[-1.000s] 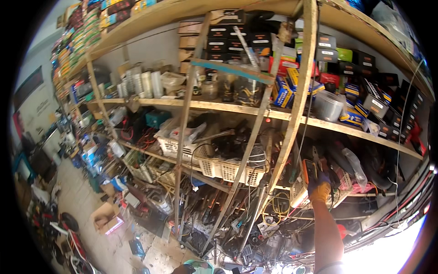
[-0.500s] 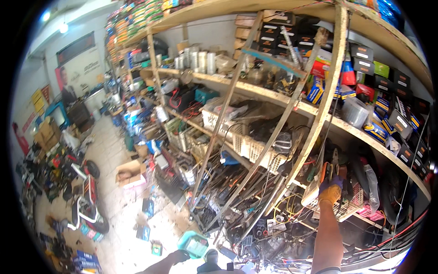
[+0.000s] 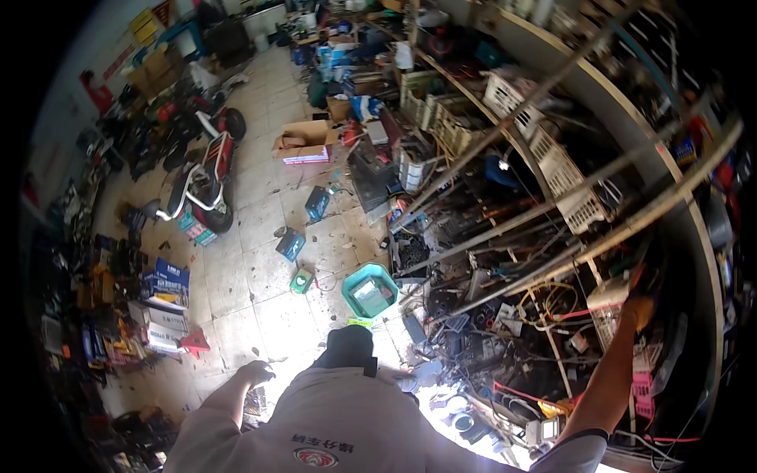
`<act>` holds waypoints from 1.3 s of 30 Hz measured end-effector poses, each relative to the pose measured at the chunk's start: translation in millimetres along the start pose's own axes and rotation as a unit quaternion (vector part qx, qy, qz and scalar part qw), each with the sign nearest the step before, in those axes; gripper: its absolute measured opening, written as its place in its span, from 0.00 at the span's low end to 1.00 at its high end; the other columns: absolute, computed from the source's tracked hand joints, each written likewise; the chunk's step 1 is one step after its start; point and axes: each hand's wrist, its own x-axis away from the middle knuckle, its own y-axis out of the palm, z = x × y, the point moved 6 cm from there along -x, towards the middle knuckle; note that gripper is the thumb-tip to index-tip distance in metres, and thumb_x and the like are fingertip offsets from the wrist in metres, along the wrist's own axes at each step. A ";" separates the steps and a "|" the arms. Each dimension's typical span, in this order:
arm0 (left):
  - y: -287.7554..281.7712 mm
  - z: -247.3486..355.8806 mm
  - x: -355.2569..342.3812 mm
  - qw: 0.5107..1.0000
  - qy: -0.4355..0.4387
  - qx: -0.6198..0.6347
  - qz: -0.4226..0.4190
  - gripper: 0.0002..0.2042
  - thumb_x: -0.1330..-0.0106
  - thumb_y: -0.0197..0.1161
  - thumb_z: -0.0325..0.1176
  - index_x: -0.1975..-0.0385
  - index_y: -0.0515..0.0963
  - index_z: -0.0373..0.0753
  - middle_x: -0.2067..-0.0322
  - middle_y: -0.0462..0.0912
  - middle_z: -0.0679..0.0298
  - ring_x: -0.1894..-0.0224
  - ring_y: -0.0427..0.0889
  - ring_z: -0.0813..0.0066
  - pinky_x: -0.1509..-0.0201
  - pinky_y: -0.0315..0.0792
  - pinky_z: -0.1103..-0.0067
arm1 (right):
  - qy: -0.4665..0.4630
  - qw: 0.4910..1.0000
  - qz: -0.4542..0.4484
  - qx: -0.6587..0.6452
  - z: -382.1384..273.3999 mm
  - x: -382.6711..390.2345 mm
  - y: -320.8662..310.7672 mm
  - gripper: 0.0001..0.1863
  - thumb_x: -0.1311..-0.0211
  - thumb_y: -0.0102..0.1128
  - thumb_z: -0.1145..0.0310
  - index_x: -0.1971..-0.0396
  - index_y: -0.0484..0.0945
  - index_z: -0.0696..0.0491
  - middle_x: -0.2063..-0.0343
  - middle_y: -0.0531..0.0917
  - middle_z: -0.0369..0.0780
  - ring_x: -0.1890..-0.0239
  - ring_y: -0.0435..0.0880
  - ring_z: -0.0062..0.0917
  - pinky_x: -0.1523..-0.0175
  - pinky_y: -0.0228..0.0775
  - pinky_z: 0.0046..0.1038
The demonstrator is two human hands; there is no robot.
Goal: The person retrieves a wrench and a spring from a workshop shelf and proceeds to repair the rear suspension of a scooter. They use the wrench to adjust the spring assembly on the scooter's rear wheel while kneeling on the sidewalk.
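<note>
My right hand [image 3: 639, 314], in a yellow and purple glove, is closed on an orange and black object [image 3: 635, 280] at a cream plastic crate [image 3: 602, 302] on the lower shelf at the right. The object is mostly hidden and too small to name. My left hand [image 3: 257, 374] hangs low beside my body over the bright floor, its fingers loosely bent with nothing visible in them. A pink crate [image 3: 643, 394] sits below the right hand, and looped yellow cables [image 3: 544, 303] lie left of it.
Leaning wooden poles [image 3: 505, 213] cross the cluttered shelving. A green tub [image 3: 355, 272], a cardboard box [image 3: 319, 142] and blue boxes [image 3: 290, 246] stand on the tiled floor [image 3: 268, 181]. A red and white scooter body [image 3: 206, 169] and piled parts line the left.
My view has tilted down and turned left, showing more floor and my torso. My right hand remains at the crate with the orange object. My left hand has come further into view.
</note>
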 end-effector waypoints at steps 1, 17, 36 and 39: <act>5.5 -33.6 -2.4 0.999 0.007 -0.034 0.008 0.18 0.38 0.65 0.44 0.53 0.84 0.41 0.58 0.87 0.57 0.53 0.85 0.65 0.49 0.77 0.72 | -0.012 0.983 0.013 -0.183 16.1 -3.6 15.6 0.33 0.24 0.42 0.52 0.27 0.57 0.54 0.27 0.61 0.47 0.25 0.59 0.33 0.25 0.53 0.37; -216.9 -210.5 -133.9 0.998 0.028 -0.028 0.038 0.24 0.35 0.59 0.54 0.48 0.81 0.42 0.48 0.83 0.54 0.44 0.81 0.59 0.40 0.73 0.68 | 0.153 0.986 -0.061 0.007 -165.0 356.0 64.5 0.22 0.29 0.56 0.64 0.41 0.75 0.59 0.58 0.86 0.42 0.65 0.82 0.27 0.62 0.75 0.31; -450.0 -110.3 -271.4 0.973 0.121 0.197 0.023 0.14 0.24 0.48 0.33 0.47 0.78 0.42 0.59 0.85 0.57 0.63 0.83 0.69 0.62 0.80 0.78 | 0.374 0.782 -0.041 -0.497 -585.4 250.5 154.6 0.09 0.34 0.65 0.69 0.60 0.85 0.58 0.71 0.85 0.32 0.70 0.79 0.14 0.62 0.69 0.20; -494.9 -9.1 -297.3 0.977 0.153 0.144 0.020 0.14 0.25 0.49 0.33 0.46 0.78 0.42 0.58 0.85 0.56 0.61 0.83 0.68 0.60 0.80 0.77 | 0.262 0.800 0.026 -0.539 -606.6 198.5 183.7 0.11 0.34 0.66 0.68 0.57 0.84 0.59 0.71 0.85 0.33 0.71 0.80 0.15 0.65 0.71 0.22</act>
